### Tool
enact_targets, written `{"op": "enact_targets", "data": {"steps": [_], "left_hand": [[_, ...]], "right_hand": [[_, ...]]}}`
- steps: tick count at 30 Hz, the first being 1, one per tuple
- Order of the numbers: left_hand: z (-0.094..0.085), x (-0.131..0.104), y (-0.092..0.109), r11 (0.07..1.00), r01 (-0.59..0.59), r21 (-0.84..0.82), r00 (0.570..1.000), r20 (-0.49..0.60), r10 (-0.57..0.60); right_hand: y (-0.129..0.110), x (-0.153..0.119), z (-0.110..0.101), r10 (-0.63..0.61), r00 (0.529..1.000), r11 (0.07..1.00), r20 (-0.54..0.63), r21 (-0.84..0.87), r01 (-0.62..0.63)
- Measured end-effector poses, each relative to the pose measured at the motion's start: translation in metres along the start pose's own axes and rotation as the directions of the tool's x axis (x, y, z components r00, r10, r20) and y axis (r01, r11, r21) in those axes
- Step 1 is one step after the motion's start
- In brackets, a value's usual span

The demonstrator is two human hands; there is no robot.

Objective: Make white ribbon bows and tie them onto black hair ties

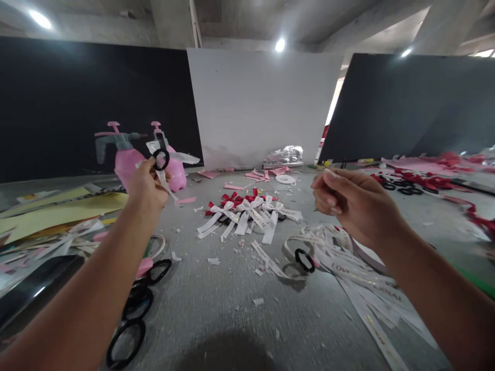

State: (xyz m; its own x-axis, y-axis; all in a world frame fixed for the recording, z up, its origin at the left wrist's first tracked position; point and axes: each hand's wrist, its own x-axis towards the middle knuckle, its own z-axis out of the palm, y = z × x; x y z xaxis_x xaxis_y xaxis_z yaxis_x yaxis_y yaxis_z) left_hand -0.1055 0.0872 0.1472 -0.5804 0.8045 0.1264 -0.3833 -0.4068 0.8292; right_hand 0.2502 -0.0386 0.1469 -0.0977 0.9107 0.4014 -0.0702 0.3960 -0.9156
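My left hand (147, 185) is raised at the left, its fingers closed on a black hair tie (167, 161). A white ribbon (186, 157) is attached to the tie, one end sticking out to the right and another hanging below. At the right, my right hand (346, 198) is held up with thumb and fingers pinched together; whether something small is between them I cannot make out. Between the hands, a pile of white ribbon bows (251, 208) lies on the table, with red bows behind them. Below my right hand lie printed white ribbons (348, 272) and a single black hair tie (297, 256).
Several black hair ties lie beside my left forearm. Two pink spray bottles (126, 165) stand at the back left, near yellow paper (23, 221). Red ribbon (429, 181) and black ties cover the far right. Paper scraps dot the grey table (216, 309); upright boards (266, 103) stand behind.
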Motion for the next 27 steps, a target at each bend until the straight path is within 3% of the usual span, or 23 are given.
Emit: {"op": "enact_targets", "data": {"steps": [7,10,13,15,18,24,27], "left_hand": [[-0.020,0.019,-0.009,0.993,-0.043,0.109,0.999,0.010,0.042],[-0.014,0.005,-0.012,1.000,-0.022,0.018,1.000,0.015,0.022],[-0.001,-0.025,-0.019,0.996,-0.089,-0.006,0.979,0.184,0.089],[0.006,-0.050,-0.026,0.995,-0.078,0.059,0.927,0.371,0.051],[0.014,-0.085,-0.043,0.983,0.059,0.173,0.759,0.631,-0.157],[0.030,-0.136,-0.092,0.932,0.312,0.182,0.580,0.741,-0.339],[0.030,-0.141,-0.099,0.909,0.310,0.278,0.470,0.787,-0.401]], "right_hand": [[0.017,-0.007,-0.021,0.012,0.999,0.997,-0.040,-0.081,-0.015],[0.030,-0.007,-0.023,0.065,0.998,0.990,-0.019,-0.127,-0.067],[0.043,-0.004,-0.016,0.122,0.991,0.970,0.047,-0.218,-0.109],[0.048,0.001,-0.007,0.131,0.988,0.962,0.076,-0.249,-0.109],[0.048,0.012,0.007,0.126,0.986,0.976,0.107,-0.192,-0.104],[0.041,0.036,0.024,0.077,0.996,0.997,0.054,0.002,-0.077],[0.045,0.041,0.020,0.105,0.993,0.994,0.059,0.005,-0.105]]}}
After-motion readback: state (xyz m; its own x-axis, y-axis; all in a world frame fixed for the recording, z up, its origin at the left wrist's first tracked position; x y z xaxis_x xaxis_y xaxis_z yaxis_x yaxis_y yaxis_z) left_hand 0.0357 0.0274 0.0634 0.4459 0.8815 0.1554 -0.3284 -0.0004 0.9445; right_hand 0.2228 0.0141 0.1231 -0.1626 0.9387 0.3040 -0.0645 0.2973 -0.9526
